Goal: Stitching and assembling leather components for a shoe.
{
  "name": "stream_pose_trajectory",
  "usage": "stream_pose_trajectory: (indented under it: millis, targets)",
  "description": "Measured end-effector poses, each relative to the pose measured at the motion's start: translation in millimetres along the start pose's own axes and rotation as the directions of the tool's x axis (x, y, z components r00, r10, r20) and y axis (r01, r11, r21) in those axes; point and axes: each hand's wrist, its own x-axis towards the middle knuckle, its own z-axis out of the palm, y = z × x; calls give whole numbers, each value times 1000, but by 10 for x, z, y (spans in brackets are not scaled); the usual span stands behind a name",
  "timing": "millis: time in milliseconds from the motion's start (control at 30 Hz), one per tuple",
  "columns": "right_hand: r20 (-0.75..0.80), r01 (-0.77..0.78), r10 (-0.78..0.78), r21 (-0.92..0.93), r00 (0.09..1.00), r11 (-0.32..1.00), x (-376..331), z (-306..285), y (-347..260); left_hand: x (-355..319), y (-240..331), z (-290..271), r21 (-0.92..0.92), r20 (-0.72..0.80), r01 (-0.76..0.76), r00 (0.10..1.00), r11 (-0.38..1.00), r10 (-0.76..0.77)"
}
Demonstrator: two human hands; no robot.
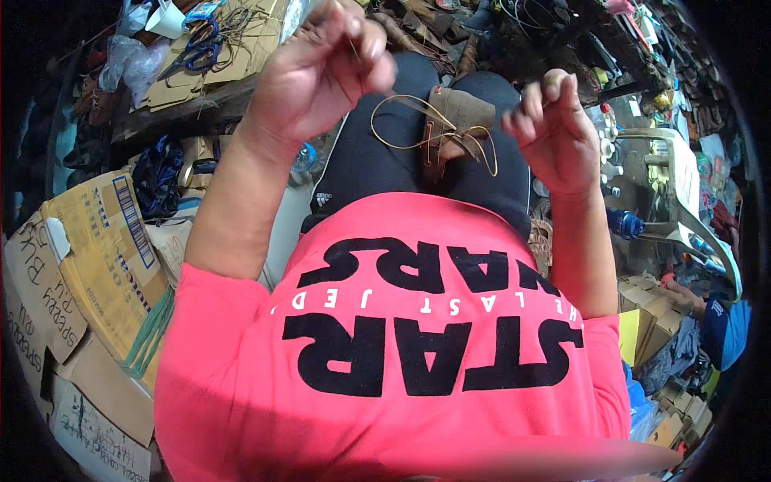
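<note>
A brown leather piece point(466, 112), sewn along one side, rests between my knees on my dark trousers. Tan thread point(377, 135) runs from its seam in loose loops to both sides. My left hand point(317, 76) is raised above and left of the leather. Its fingers are pinched, with a thin, needle-like sliver showing at the tips. To the right of the leather, my right hand point(560, 136) is held up with curled fingers pressed together. Whatever it pinches is too small to make out. Neither hand touches the leather.
Blue-handled scissors point(202, 46) lie on a cluttered board at the upper left. Cardboard boxes point(104, 257) stand on my left. To the right are a pale plastic chair point(679, 181), small white bottles point(608, 149) and a blue-capped bottle point(625, 223). Leather scraps point(418, 32) lie beyond my knees.
</note>
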Motion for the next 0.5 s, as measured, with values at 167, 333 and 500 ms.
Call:
stream_pose_trajectory:
  millis: [167, 333, 500]
  targets:
    - [-194, -197, 42, -977, 980, 88, -305, -97, -36, -278, -177, -204, 987, 68, -67, 998, -147, 7]
    - [-282, -333, -179, -749, 942, -572, -1006, -784, -403, -645, 227, -758, 883, -147, 118, 989, -455, -29]
    - [-559, -629, -315, -751, 767, -202, -1712, -1379, -678, -902, 534, -1060, 843, -404, 382, 915, -378, 23]
